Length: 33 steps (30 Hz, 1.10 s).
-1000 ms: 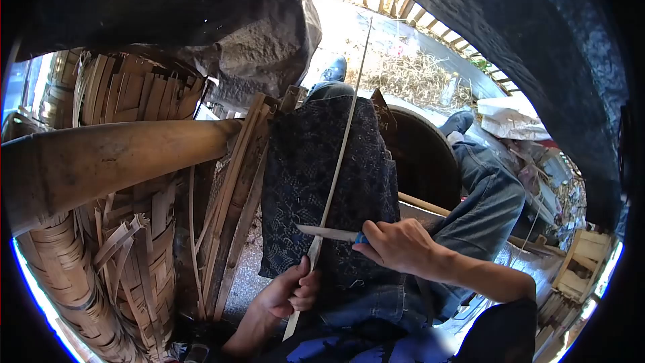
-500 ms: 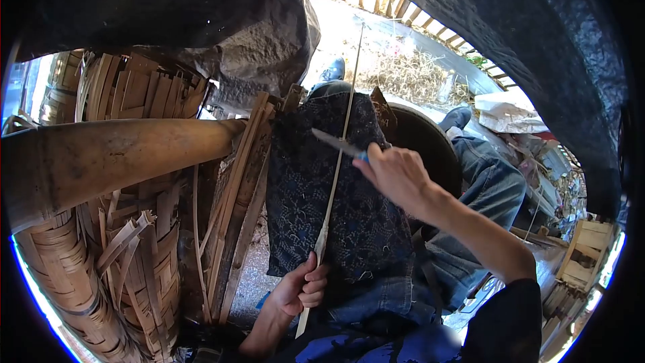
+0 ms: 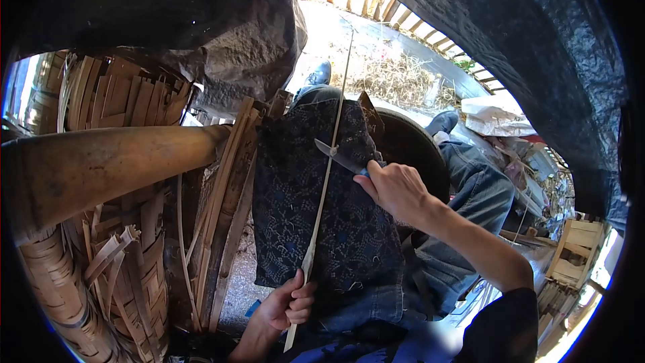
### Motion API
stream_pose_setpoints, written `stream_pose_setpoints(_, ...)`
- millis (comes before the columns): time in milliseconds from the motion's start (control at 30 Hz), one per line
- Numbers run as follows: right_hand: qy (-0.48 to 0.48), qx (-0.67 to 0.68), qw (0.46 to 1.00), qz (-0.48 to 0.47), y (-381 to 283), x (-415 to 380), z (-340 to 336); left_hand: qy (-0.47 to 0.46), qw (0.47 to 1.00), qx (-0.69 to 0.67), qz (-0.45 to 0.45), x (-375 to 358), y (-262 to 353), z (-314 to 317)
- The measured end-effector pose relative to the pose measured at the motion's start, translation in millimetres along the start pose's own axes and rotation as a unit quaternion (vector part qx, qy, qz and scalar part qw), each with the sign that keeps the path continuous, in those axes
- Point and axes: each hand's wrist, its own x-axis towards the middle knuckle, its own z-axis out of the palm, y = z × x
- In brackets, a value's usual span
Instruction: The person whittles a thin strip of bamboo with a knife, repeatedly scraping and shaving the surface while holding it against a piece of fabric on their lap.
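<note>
My left hand (image 3: pixel 287 304) is closed round the lower end of a long, thin pale strip (image 3: pixel 324 196), which runs up and away over my lap. In my right hand (image 3: pixel 396 188) is a knife (image 3: pixel 341 158), gripped by its handle, with the blade lying across the strip at a small pale knot or bump. A dark patterned cloth (image 3: pixel 289 181) covers my thighs beneath both.
A thick bamboo pole (image 3: pixel 114 168) juts in from the left, above woven bamboo baskets (image 3: pixel 60 289). Upright split bamboo pieces (image 3: pixel 225 202) stand beside my lap. Dark sheeting (image 3: pixel 510 20) hangs above; a wooden crate (image 3: pixel 578 252) is at right.
The knife blade has come slightly down and tilts more steeply across the strip. The whole view has shifted a little, and both hands keep their holds.
</note>
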Motion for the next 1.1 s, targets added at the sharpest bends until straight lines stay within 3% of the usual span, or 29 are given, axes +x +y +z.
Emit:
stream_pose_setpoints(133,-0.038,0.015,0.998,-0.045,13.2,16.8,-4.8,-0.004,1.0,-0.029,0.01,-5.5,-6.6,-0.1)
stream_pose_setpoints(233,-0.118,0.057,0.988,0.081,30.3,43.7,-10.7,-0.022,0.998,-0.062,-0.012,-14.7,-23.7,-8.9)
stream_pose_setpoints(300,-0.036,0.041,0.998,0.02,58.6,61.5,-2.2,-0.059,0.994,-0.09,-0.02,-26.2,-36.5,-12.3)
stream_pose_setpoints(367,-0.009,0.04,0.999,0.016,86.7,87.1,2.3,0.166,0.986,0.016,0.009,-39.8,-49.9,-1.4)
stream_pose_setpoints(433,0.06,-0.008,0.998,0.02,117.3,121.0,4.4,0.201,0.978,0.041,0.028,-42.7,-57.3,-4.0)
stream_pose_setpoints(467,0.02,-0.034,0.995,0.09,131.8,139.7,2.2,0.19,0.981,0.039,0.024,-43.4,-57.3,-3.1)
stream_pose_setpoints(500,0.121,0.011,0.987,0.104,162.7,158.7,19.3,0.181,0.983,0.038,0.02,-44.4,-57.8,-3.0)
stream_pose_setpoints(533,0.014,0.022,0.974,0.226,176.1,172.8,4.7,0.256,0.965,0.033,0.044,-43.4,-62.2,-3.3)
stream_pose_setpoints(567,0.093,0.099,0.947,0.292,166.2,174.0,-10.6,0.26,0.964,0.035,0.048,-43.6,-63.5,-2.0)
stream_pose_setpoints(633,0.174,0.117,0.948,0.241,152.1,160.4,-19.4,0.235,0.97,0.053,0.042,-42.8,-58.5,-1.8)
stream_pose_setpoints(700,0.108,0.221,0.951,0.19,111.6,121.7,-20.1,0.261,0.963,0.059,0.044,-39.0,-53.9,-4.5)
stream_pose_setpoints(767,0.069,0.174,0.982,0.032,77.4,74.1,-18.5,0.271,0.958,0.075,0.056,-32.1,-47.2,0.0)
stream_pose_setpoints(833,-0.025,0.19,0.981,0.035,38.3,35.6,-24.2,0.282,0.954,0.088,0.055,-28.2,-43.5,1.4)
stream_pose_setpoints(933,0.019,0.068,0.995,-0.07,22.0,8.1,-15.6,0.292,0.948,0.116,0.046,-37.4,-45.1,-0.7)
stream_pose_setpoints(1033,0.0,0.025,0.999,-0.019,36.2,19.7,-12.3,0.291,0.951,0.099,0.038,-59.4,-59.0,-9.1)
stream_pose_setpoints(1100,-0.006,0.047,0.999,0.014,56.7,38.9,-5.0,0.386,0.92,0.038,0.064,-68.5,-70.0,-0.7)
